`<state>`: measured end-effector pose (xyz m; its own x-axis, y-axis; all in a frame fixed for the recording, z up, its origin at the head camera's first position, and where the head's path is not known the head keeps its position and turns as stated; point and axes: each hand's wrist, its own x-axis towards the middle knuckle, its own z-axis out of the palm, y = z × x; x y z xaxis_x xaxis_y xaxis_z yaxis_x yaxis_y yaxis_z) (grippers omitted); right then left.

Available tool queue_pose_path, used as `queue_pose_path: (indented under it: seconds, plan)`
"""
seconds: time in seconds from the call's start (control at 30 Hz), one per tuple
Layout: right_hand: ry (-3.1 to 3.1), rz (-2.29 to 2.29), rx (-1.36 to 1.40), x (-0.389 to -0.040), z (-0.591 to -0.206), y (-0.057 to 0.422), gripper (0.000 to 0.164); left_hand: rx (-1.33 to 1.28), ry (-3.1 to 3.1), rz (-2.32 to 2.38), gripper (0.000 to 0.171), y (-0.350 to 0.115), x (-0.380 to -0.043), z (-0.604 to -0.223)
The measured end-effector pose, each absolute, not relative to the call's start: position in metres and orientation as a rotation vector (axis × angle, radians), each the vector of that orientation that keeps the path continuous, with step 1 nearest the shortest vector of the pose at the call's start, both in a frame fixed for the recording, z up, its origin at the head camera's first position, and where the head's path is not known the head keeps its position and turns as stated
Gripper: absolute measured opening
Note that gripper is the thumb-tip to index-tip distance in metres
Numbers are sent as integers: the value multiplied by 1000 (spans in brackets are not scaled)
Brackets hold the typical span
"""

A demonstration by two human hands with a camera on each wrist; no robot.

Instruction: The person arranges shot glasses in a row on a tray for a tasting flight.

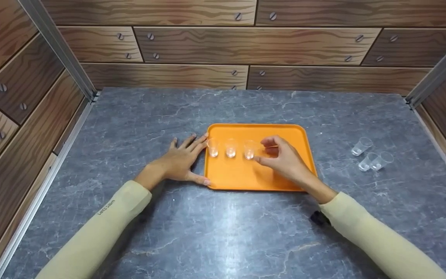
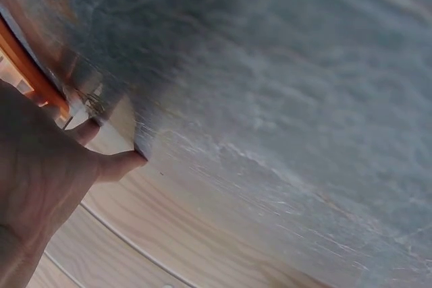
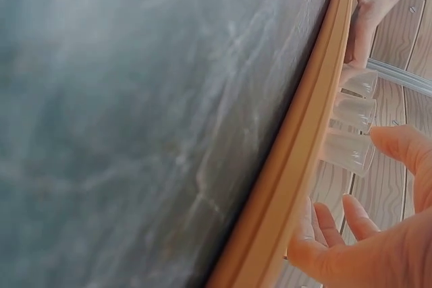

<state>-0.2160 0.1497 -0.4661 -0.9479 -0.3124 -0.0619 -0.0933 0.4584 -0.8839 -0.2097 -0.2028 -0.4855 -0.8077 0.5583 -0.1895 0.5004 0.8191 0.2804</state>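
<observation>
An orange tray lies on the table, bearing three small clear cups in a row: a left cup, a middle cup and a right cup. My left hand is spread along the tray's left edge, fingertips and thumb at the rim. Over the tray, my right hand is beside the right cup, thumb and fingers held apart with nothing between them. In the right wrist view, the thumb is close to the nearest cup, and the other fingers are below it.
To the right of the tray, three more clear cups stand on the grey marbled table: one cup at the back and two cups close together in front. Wood-patterned walls enclose the back and sides.
</observation>
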Motion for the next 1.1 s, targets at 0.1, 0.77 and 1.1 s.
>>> queue_pose_path:
  seconds: [0.1,0.77,1.1]
  plan:
    - [2493,-1497,-363,-213,-466,152,59,812,2743,317,130,-203,-209,-485]
    - [2492,-1566,-369,-206,-462,185,56,819,2743,310,130,-204,-209,-486]
    - [2542,-1630,-372,-197,-460,208,47,812,2744,299,130,-204,-210,-487]
